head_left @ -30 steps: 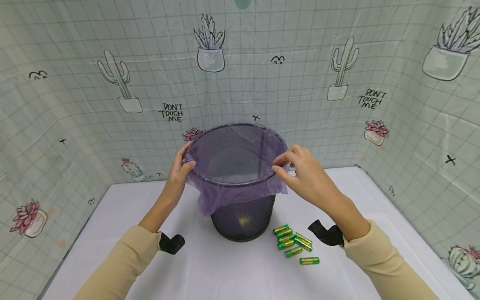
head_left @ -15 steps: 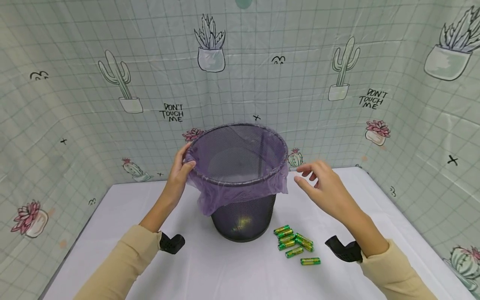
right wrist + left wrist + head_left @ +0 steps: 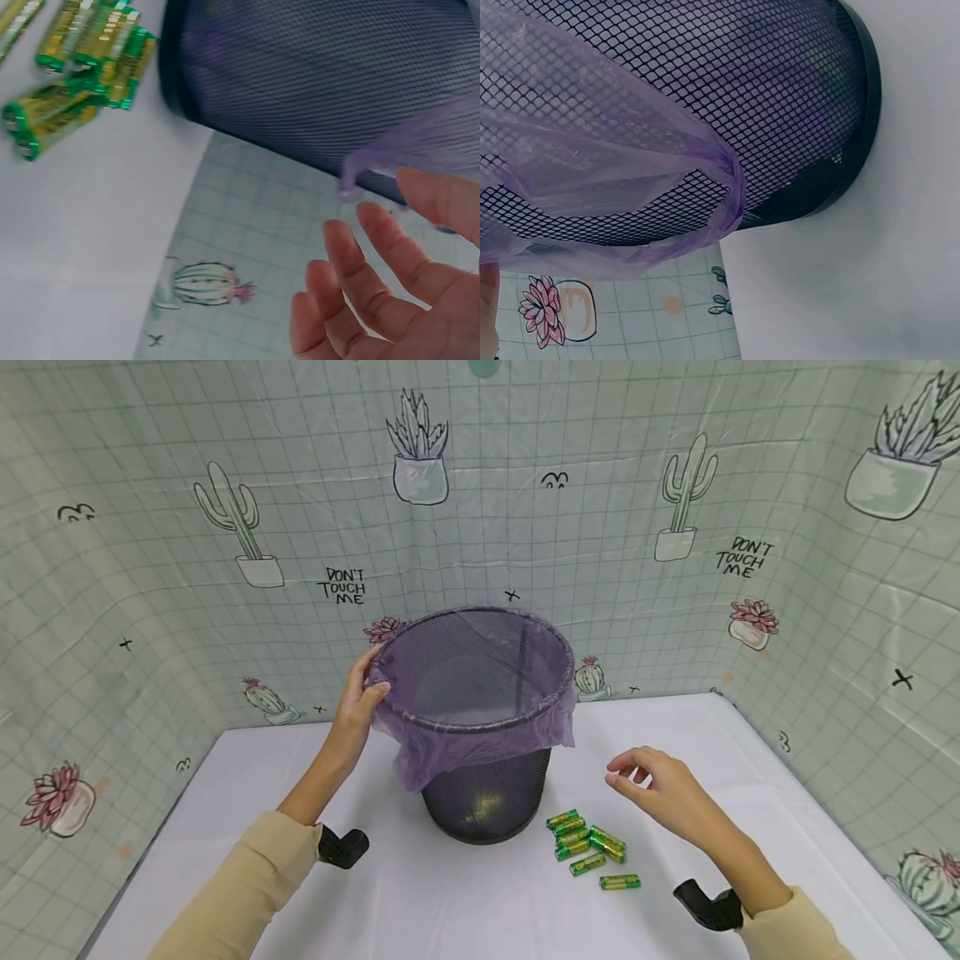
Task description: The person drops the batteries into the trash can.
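Observation:
A black mesh wastebasket [image 3: 483, 806] stands on the white table, lined with a thin purple bin bag [image 3: 450, 756] folded over its rim. My left hand [image 3: 356, 710] grips the rim at the left, thumb on the near side and fingers mostly behind it. In the left wrist view the bag's hem [image 3: 731, 187] hangs loose outside the mesh. To the right of the basket my right hand [image 3: 663, 793] is in the air with relaxed, slightly bent fingers, holding nothing. Several green and yellow batteries [image 3: 587, 864] lie on the table between that hand and the basket's base.
The white cloth-covered table [image 3: 450, 910] ends at a backdrop [image 3: 480, 527] with a grid, cactus drawings and "DON'T TOUCH ME" lettering. This backdrop also rises on the left and right. A black wrist mount [image 3: 708, 906] sticks out from the right sleeve, another [image 3: 343, 847] from the left.
My right hand has let go of the bag at the rim's right side and moved right, then down toward the table near the batteries. My left hand has stayed on the rim.

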Demonstrator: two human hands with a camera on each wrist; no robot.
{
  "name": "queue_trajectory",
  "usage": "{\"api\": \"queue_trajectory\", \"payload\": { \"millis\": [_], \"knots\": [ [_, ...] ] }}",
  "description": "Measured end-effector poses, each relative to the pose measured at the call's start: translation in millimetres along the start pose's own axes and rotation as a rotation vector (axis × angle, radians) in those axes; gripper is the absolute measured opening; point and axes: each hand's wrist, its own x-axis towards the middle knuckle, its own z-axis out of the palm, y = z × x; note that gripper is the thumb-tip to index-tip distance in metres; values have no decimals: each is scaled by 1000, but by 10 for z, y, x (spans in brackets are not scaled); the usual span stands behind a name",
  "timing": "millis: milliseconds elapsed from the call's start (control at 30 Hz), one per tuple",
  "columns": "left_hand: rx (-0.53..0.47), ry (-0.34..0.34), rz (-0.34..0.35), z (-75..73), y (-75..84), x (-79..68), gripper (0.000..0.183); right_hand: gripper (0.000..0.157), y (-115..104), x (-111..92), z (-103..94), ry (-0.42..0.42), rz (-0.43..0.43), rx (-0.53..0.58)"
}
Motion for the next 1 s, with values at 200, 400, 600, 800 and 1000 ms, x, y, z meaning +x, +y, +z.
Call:
{"api": "queue_trajectory", "payload": {
  "millis": [200, 400, 600, 800, 1000],
  "knots": [
    [16, -3, -7, -23, -2, 1, 63, 21, 211, -105, 160, -109, 24, 27],
    [23, -6, -10, -24, -8, 8, 63, 15, 417, -216, 297, -230, 65, 32],
    [31, -16, -14, -31, -10, -5, 64, 9, 580, -335, 400, -308, 82, 62],
    [19, -11, -22, -13, -10, 0, 64, 13, 706, -437, 445, -362, 75, 116],
    [8, -11, -19, -11, -11, 0, 64, 16, 746, -499, 482, -369, 110, 130]
  ]
}}
